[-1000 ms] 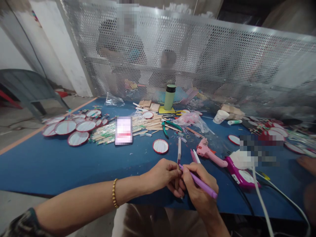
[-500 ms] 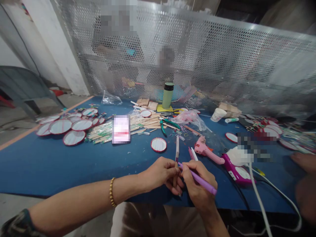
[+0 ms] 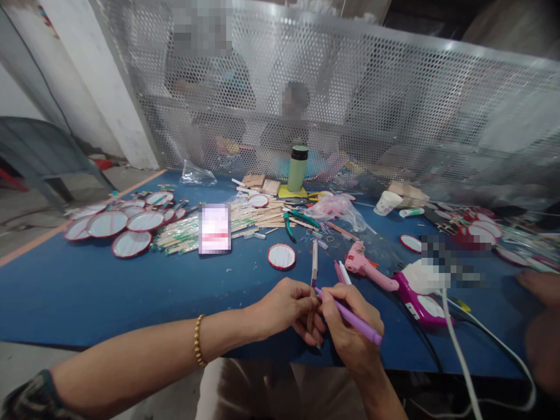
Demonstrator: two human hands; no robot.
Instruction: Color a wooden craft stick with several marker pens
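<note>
My left hand [image 3: 295,309] is closed on a narrow wooden stick [image 3: 311,315], upright between thumb and fingers, with a purple mark near its upper end. In a writing grip, my right hand [image 3: 356,324] holds a purple marker pen [image 3: 354,319]; its tip meets the stick's top part. Just beyond the stick lies a pale slim strip [image 3: 314,262]. A pink and a white pen [image 3: 344,272] stick out past my right fingers. Farther up lies a small round white disc with a red rim [image 3: 281,256].
Several red-rimmed discs [image 3: 107,224] are piled at left, beside bundled sticks [image 3: 184,230] and a lit phone [image 3: 214,228]. A pink glue gun [image 3: 371,267], pliers [image 3: 289,226], a green bottle [image 3: 298,170] and a paper cup [image 3: 387,202] stand or lie beyond. Another person's hand [image 3: 538,286] rests at right.
Almost nothing differs. The purple marker and my right hand have shifted very slightly to the left, while my left hand keeps its place with the stick.
</note>
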